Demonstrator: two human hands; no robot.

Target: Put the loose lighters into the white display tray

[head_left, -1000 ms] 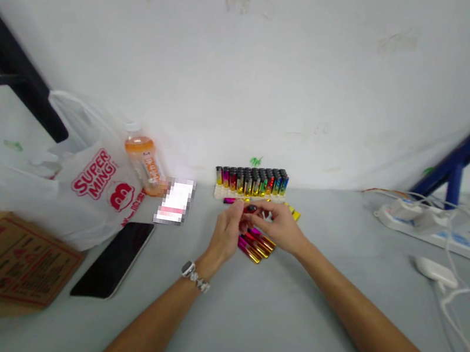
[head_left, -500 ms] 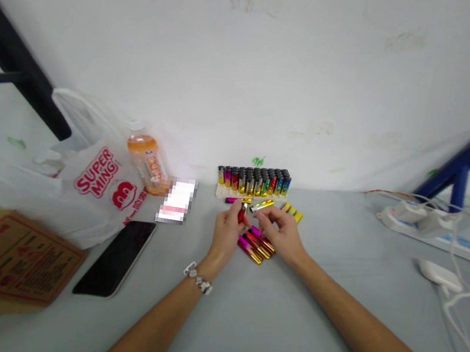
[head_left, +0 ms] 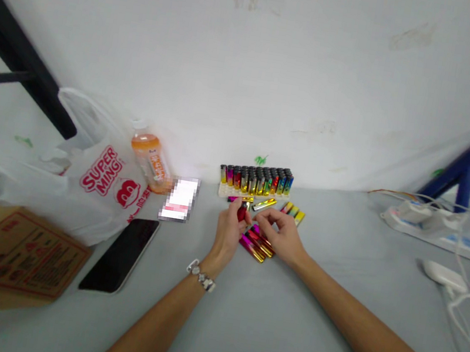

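Observation:
My left hand (head_left: 229,226) is closed on a small red cylinder (head_left: 242,211) with a metallic end. Close to its right, my right hand (head_left: 280,231) has thumb and index finger pinched near the cylinder; whatever may be between the fingertips is too small to make out. Several pink, red and gold cylinders (head_left: 256,247) lie on the table below and between the hands. A gold and silver piece (head_left: 264,205) lies just above the right fingertips. Behind, upright black-topped coloured cylinders (head_left: 256,182) stand in rows on a pale holder (head_left: 227,190). Yellow-ended pieces (head_left: 295,212) lie right of it.
At left are a cardboard box (head_left: 16,260), a white plastic bag (head_left: 92,201), an orange drink bottle (head_left: 151,160), a black phone (head_left: 119,256) and a blurred white item (head_left: 180,199). A power strip (head_left: 444,233) and white charger (head_left: 444,276) with cables lie at right.
The view has shifted slightly, moving the surroundings a little to the right in the picture. Both hands keep nearly the same pose, with the red cylinder still in my left hand.

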